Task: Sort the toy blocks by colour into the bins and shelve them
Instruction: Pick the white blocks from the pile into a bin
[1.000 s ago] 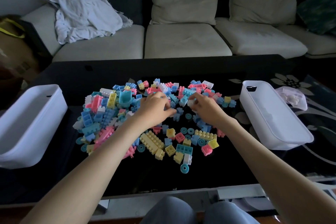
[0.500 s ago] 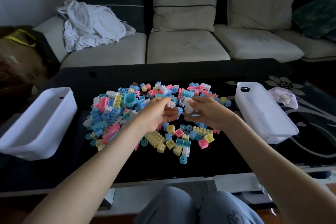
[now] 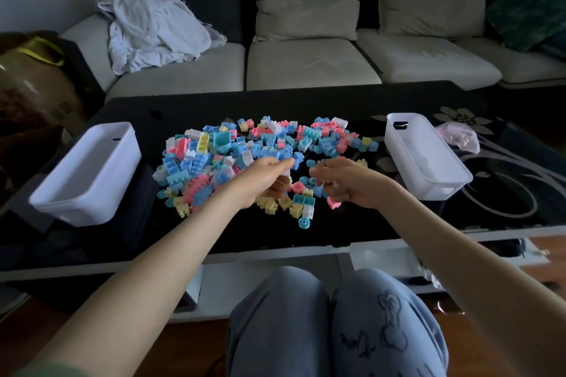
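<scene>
A heap of pastel toy blocks (image 3: 245, 150) in blue, pink, yellow and white covers the middle of the black glass table (image 3: 306, 101). My left hand (image 3: 260, 182) hovers over the heap's near edge, palm turned inward, fingers curled round a small white block. My right hand (image 3: 347, 184) hangs just to its right, fingers curled on another small whitish block that is mostly hidden. An empty white bin (image 3: 88, 174) stands at the table's left end. A second white bin (image 3: 428, 159) stands at the right end.
A clear plastic bag (image 3: 458, 138) holding pinkish pieces lies behind the right bin. Beyond the table is a beige sofa (image 3: 306, 64) with a crumpled pale cloth (image 3: 153, 27) on it. A brown bag (image 3: 33, 86) sits far left. My knees are below the table's near edge.
Both hands lifted off the pile and drew back toward me, each taking a white block. The camera view pulled back and tilted down.
</scene>
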A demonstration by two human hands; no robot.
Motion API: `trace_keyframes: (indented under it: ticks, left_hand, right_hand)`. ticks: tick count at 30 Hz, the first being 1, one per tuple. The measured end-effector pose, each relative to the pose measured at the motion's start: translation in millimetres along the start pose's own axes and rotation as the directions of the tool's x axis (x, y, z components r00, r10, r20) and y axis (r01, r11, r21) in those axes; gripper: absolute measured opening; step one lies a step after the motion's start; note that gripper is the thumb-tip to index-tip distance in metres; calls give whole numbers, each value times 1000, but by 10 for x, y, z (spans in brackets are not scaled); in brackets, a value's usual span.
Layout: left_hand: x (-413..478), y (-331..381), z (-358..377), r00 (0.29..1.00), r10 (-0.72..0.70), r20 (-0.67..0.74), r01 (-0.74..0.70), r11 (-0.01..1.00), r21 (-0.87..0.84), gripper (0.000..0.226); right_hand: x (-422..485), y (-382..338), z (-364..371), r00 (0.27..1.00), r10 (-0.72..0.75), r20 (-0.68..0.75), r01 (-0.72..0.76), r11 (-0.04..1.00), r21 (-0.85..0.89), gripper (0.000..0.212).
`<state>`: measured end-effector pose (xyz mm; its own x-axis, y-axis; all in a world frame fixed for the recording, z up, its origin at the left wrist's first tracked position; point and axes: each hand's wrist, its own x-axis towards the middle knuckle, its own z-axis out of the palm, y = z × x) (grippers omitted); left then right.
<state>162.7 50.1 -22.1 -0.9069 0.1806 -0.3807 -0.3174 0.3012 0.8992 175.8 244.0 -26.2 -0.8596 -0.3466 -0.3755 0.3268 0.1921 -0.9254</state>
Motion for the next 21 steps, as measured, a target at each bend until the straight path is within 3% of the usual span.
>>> trace_keyframes:
  ticks: [3,7,16,20,21]
  left_hand:
    - [-20,-51,-59,999,13,-46,-11,998,55,39]
    - [-68,-74,-119,992,32,-119,-25,998,59,28]
    - [-73,-122,-142,990,0,-140,-3,1000,-24,26]
    - [-61,-88,-114,991,-35,-129,30,999,-37,25]
    - [-62,-73,-102,991,-48,-125,43,998,-40,23]
  right_hand:
    - [-96,-29,116,995,0,103,49,880,-473,11]
    - [-142,-4,230,984,-58,166,170,548,-819,21]
    - [3,102,291,988,-138,76,129,436,-891,24]
    - [69,96,269,982,-142,122,159,289,-944,25]
    - [72,88,255,982,-139,128,166,307,-937,24]
